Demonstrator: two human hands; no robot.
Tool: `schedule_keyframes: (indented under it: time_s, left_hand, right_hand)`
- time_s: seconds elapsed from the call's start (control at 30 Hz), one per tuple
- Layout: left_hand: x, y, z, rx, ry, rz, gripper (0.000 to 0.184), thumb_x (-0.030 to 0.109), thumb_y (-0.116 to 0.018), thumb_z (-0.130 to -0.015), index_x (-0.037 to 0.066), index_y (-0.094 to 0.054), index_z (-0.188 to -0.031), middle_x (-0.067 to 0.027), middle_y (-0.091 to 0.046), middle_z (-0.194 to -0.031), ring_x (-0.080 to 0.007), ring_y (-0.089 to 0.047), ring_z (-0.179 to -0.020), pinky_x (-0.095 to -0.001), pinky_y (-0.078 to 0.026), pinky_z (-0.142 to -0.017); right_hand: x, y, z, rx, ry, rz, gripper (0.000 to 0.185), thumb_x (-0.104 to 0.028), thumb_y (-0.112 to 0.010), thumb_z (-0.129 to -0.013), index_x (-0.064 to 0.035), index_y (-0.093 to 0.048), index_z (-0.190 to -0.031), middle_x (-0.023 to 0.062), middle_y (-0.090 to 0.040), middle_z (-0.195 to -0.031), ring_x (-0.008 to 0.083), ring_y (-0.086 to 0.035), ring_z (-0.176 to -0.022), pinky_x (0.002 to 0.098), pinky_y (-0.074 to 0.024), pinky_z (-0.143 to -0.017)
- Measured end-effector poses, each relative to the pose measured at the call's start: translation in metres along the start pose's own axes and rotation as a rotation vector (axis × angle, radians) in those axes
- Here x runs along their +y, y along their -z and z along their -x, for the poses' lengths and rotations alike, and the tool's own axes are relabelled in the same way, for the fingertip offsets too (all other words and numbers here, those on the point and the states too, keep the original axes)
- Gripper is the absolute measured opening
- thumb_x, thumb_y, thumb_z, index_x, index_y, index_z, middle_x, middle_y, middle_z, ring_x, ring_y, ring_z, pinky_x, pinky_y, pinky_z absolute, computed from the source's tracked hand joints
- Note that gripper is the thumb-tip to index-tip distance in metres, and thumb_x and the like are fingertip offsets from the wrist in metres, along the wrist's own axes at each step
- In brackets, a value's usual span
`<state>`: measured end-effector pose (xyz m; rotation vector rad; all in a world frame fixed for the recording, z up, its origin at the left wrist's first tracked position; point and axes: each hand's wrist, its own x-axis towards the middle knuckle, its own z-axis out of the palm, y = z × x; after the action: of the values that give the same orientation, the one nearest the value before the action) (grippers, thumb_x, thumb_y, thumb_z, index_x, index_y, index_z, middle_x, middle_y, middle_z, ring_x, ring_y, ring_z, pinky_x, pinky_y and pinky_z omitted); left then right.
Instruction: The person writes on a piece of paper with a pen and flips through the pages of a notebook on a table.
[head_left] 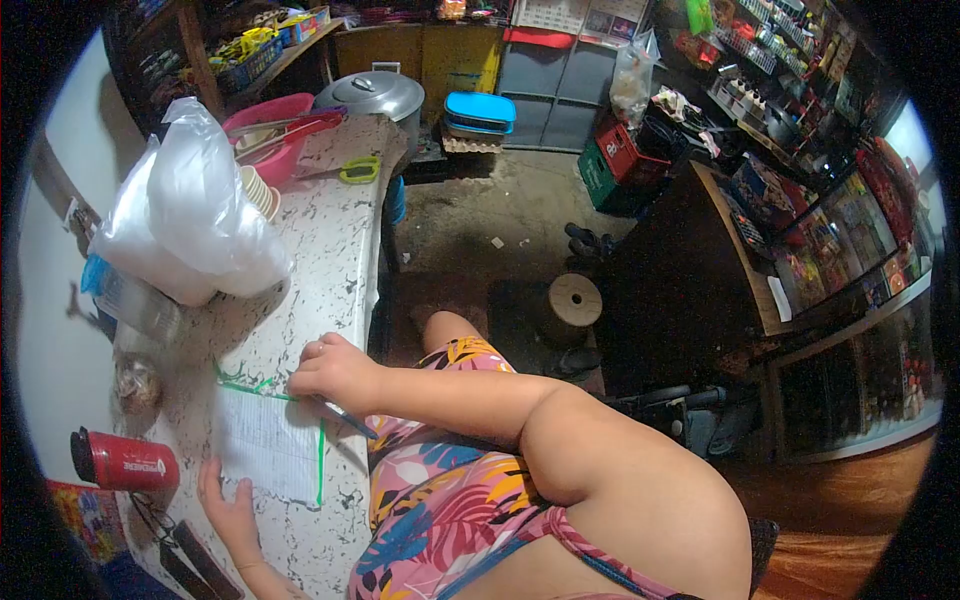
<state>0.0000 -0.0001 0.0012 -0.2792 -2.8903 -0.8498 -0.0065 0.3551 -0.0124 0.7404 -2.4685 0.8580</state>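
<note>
On the bench (320, 270), the right hand (335, 374) curls round a pen (350, 419) at the lined sheet's (268, 445) one o'clock, the left hand (228, 508) spreads loosely, gripping nothing, at seven, and what's written or left is illegible.

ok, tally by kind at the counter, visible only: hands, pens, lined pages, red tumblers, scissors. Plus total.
Hands: 2 (left hand, right hand)
Pen: 1
Lined page: 1
Red tumbler: 1
Scissors: 1
Total: 6
</note>
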Motion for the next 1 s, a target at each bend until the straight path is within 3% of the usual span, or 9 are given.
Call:
schedule_keyframes:
  time_s: [1.0]
  left_hand:
    - [0.0029,-0.0002,0.0004,0.005,0.001,-0.014,0.066,-0.006,-0.07,-0.076,0.001,-0.052,-0.138,-0.016,-0.051,-0.144,-0.0322,-0.046,-0.134,-0.0407,-0.034,-0.115]
  right_hand:
    - [-0.0005,0.0007,0.0013,-0.012,0.001,0.015,0.017,-0.019,-0.064,-0.078,-0.0198,-0.065,-0.095,-0.0034,-0.067,-0.089,0.0228,-0.06,-0.099,0.0395,-0.0401,-0.087]
